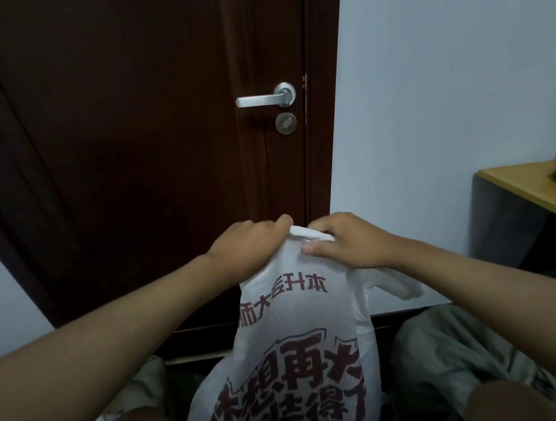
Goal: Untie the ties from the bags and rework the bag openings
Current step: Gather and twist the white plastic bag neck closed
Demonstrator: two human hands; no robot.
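Note:
A white plastic bag with large dark red printed characters stands upright between my knees. Its gathered top is held up in front of me. My left hand grips the top from the left with curled fingers. My right hand pinches it from the right, thumb pressed on the near side of the plastic. One loose handle loop hangs to the right below my right wrist. Whether a tie is on the top is hidden by my fingers.
A dark brown door with a silver lever handle is straight ahead, beside a pale wall. A wooden desk corner with a small dark object juts in at right. My knees in light shorts flank the bag.

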